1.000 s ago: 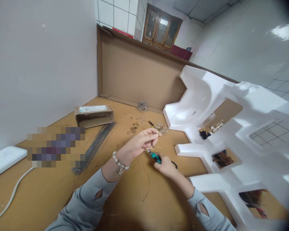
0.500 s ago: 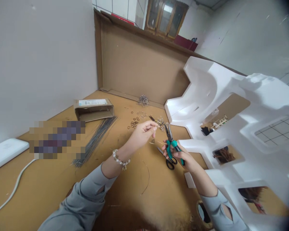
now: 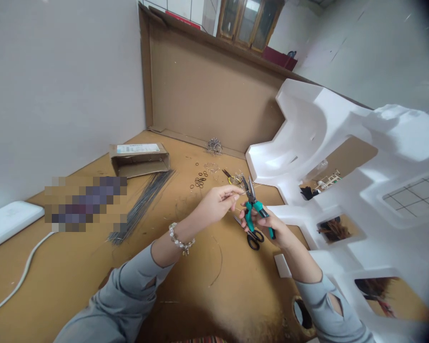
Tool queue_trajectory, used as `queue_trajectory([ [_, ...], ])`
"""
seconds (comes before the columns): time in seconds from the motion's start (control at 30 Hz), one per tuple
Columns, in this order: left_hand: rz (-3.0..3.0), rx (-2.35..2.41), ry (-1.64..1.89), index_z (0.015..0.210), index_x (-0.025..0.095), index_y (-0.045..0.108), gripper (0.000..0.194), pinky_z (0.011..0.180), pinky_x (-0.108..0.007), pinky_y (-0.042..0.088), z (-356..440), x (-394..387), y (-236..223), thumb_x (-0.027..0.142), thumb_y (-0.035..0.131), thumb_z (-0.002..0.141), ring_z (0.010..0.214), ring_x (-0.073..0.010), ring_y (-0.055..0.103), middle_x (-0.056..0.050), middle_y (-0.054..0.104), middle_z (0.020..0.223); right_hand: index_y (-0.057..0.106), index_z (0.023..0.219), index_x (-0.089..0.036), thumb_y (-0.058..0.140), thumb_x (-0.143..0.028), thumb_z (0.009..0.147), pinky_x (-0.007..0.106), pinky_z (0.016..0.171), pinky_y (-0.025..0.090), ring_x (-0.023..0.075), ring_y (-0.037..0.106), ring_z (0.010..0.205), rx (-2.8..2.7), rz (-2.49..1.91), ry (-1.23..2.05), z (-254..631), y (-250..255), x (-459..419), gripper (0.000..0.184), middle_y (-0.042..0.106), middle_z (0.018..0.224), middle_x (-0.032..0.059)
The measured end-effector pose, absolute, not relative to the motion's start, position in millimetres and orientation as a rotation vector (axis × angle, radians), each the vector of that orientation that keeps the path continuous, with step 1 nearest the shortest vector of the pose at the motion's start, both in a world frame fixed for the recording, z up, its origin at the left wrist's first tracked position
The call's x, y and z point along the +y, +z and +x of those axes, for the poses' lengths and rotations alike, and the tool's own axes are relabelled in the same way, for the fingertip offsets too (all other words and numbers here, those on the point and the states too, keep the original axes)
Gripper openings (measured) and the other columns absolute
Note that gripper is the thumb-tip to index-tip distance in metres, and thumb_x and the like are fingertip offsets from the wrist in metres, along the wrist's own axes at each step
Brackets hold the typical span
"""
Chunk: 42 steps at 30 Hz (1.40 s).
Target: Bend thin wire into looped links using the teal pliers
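My left hand (image 3: 219, 204), with a beaded bracelet at the wrist, pinches a thin wire (image 3: 244, 191) between thumb and fingers. In my right hand (image 3: 271, 225) are teal-handled long-nose pliers (image 3: 254, 209). Their jaws are spread apart, and the wire's end reaches in among them; whether they touch it I cannot tell. Black-handled scissors (image 3: 253, 240) lie on the table beneath the pliers, partly covered by my right hand. Just beyond my hands rests a small yellow-handled tool (image 3: 230, 178) beside a heap of small wire pieces (image 3: 239, 177).
Dark rings (image 3: 200, 181) and a tangled wire pile (image 3: 213, 146) lie farther back. On the left are a bundle of straight wires (image 3: 143, 207), a small cardboard box (image 3: 141, 161) and a white power strip (image 3: 12, 224). White foam packing (image 3: 329, 200) borders the right side, and a cardboard wall (image 3: 210, 90) the back.
My left hand has moved slightly right, bringing the wire to the pliers' jaws. The jaws have spread wider. The camera view has shifted a little.
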State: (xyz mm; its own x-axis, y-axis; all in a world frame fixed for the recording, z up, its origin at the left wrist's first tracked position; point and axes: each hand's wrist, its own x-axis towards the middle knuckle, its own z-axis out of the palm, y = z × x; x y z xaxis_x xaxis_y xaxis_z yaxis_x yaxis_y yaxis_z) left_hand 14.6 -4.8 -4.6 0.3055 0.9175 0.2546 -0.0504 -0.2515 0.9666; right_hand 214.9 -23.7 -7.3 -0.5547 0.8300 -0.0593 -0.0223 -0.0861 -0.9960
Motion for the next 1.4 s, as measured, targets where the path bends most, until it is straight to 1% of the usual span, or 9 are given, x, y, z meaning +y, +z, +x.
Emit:
queue_trajectory([
  [0.1,1.535,0.857,1.136,0.099,0.014,0.063,0.025,0.058,-0.024,0.039,14,-6,-2,0.023,0.048,0.082,0.057,-0.0109,0.049,0.002,0.053,0.058,0.049,0.118,-0.018,0.049,-0.024,0.068,0.037,0.074,0.045,0.0208,0.057,0.085,-1.551,-0.88,1.711,215,-8,-24,0.05,0.057,0.106,0.0105],
  [0.23,1.551,0.912,1.132,0.098,0.014,0.065,0.026,0.053,-0.023,0.036,12,-9,3,0.022,0.048,0.08,0.053,-0.0108,0.046,0.001,0.054,0.057,0.049,0.117,-0.019,0.049,-0.022,0.068,0.038,0.077,0.045,0.0207,0.056,0.086,-1.585,-0.923,1.649,216,-8,-24,0.049,0.057,0.106,0.0092],
  [0.37,1.611,0.939,1.129,0.1,0.016,0.066,0.028,0.05,-0.021,0.034,10,-11,3,0.023,0.047,0.081,0.05,-0.0099,0.044,0.002,0.054,0.056,0.05,0.115,-0.02,0.048,-0.02,0.068,0.038,0.076,0.045,0.0202,0.056,0.084,-1.613,-0.949,1.596,215,-5,-24,0.047,0.057,0.104,0.0083],
  [0.6,1.765,1.001,1.145,0.105,0.019,0.066,0.032,0.049,-0.022,0.033,12,-9,-10,0.026,0.045,0.083,0.049,-0.0102,0.043,0.001,0.057,0.058,0.051,0.11,-0.019,0.049,-0.019,0.07,0.032,0.066,0.045,0.0164,0.056,0.074,-1.649,-0.981,1.546,214,-1,-25,0.04,0.058,0.094,0.0061],
  [0.83,1.823,0.991,1.155,0.106,0.018,0.067,0.032,0.05,-0.022,0.035,12,-11,-8,0.025,0.044,0.084,0.05,-0.0108,0.046,0.0,0.058,0.058,0.051,0.108,-0.019,0.049,-0.019,0.07,0.028,0.057,0.044,0.013,0.053,0.064,-1.63,-1.033,1.535,213,-2,-28,0.038,0.058,0.087,0.0035],
  [1.03,1.906,1.061,1.128,0.107,0.019,0.066,0.033,0.053,-0.022,0.037,11,-14,-2,0.022,0.042,0.085,0.051,-0.0108,0.047,-0.001,0.061,0.061,0.05,0.101,-0.019,0.05,-0.018,0.07,0.026,0.053,0.041,0.0115,0.051,0.058,-1.707,-1.169,1.331,209,-2,-29,0.031,0.056,0.081,0.0008],
  [1.13,1.918,1.068,1.117,0.109,0.019,0.066,0.034,0.054,-0.022,0.038,11,-15,-2,0.022,0.041,0.085,0.053,-0.011,0.048,-0.001,0.061,0.062,0.049,0.099,-0.02,0.049,-0.018,0.071,0.026,0.055,0.042,0.0115,0.051,0.06,-1.759,-1.196,1.235,209,-5,-29,0.028,0.056,0.08,0.0],
  [1.23,1.931,1.071,1.099,0.109,0.019,0.065,0.035,0.054,-0.022,0.038,11,-15,-1,0.022,0.04,0.086,0.053,-0.0108,0.048,0.0,0.059,0.06,0.049,0.101,-0.02,0.05,-0.018,0.07,0.027,0.057,0.043,0.012,0.052,0.062,-1.77,-1.201,1.236,210,-4,-29,0.031,0.057,0.083,0.001],
  [1.4,1.93,1.073,1.087,0.108,0.019,0.065,0.034,0.055,-0.022,0.039,10,-16,-1,0.022,0.04,0.085,0.054,-0.0105,0.049,-0.001,0.063,0.064,0.051,0.101,-0.018,0.05,-0.021,0.068,0.026,0.051,0.041,0.0114,0.051,0.056,-1.717,-1.215,1.297,208,-1,-30,0.033,0.056,0.078,0.0006],
])
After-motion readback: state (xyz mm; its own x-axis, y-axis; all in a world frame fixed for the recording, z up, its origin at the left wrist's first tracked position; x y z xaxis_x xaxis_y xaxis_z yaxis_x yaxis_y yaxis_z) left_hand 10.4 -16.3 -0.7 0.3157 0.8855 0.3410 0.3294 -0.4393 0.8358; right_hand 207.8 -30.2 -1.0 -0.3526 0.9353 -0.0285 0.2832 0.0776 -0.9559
